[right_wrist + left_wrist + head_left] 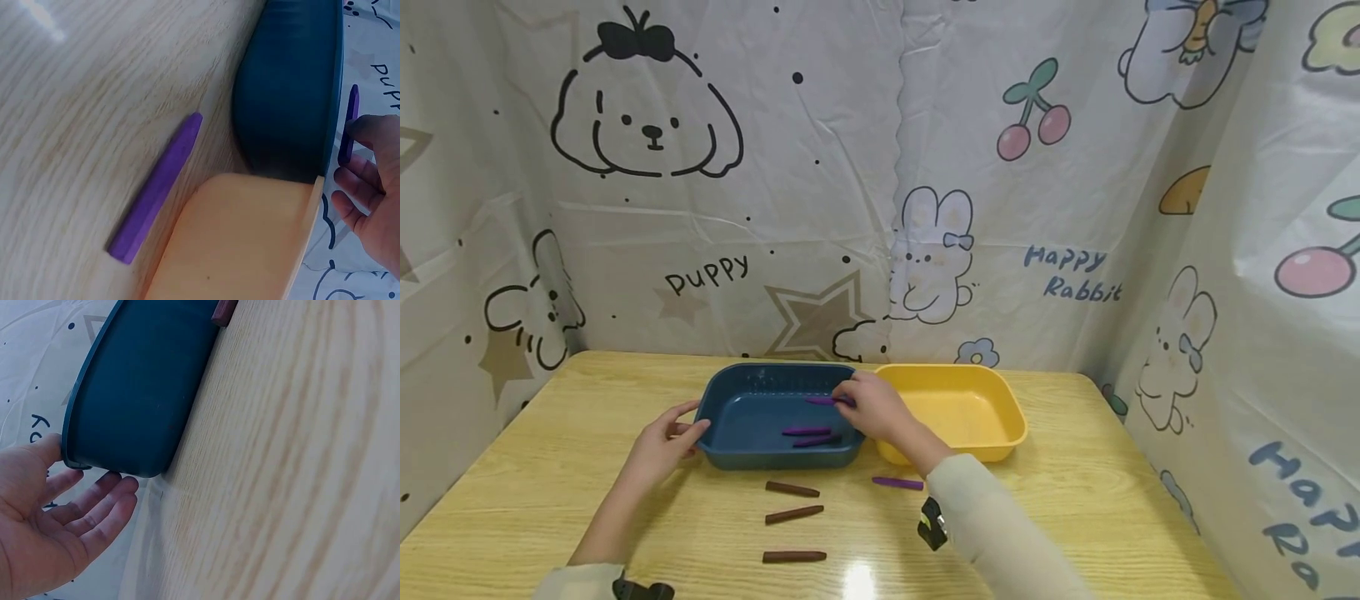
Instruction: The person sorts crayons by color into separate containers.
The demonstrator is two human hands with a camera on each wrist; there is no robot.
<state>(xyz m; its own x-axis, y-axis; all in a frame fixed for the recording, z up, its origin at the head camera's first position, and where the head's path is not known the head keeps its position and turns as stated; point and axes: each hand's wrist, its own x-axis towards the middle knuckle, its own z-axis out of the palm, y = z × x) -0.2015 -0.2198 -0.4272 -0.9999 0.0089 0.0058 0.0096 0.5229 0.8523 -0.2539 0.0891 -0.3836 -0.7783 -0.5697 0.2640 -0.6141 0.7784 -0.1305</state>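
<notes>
My right hand (874, 405) pinches a purple crayon (349, 125) between thumb and fingers, over the blue tray (782, 459). Two more purple crayons lie inside that tray, one (806, 432) just behind the other (817, 441). At the tray's left end, my left hand (664, 442) grips the rim, thumb at the top edge and fingers against the outer wall, as the left wrist view shows too. A single purple crayon (897, 483) rests on the table in front of the yellow tray (1011, 433).
Three brown crayons lie on the wooden table (587, 433) in front of the blue tray: one close to it (793, 489), a middle crayon (794, 515) and a front crayon (794, 557). A printed curtain (820, 167) hangs behind the table and at both sides.
</notes>
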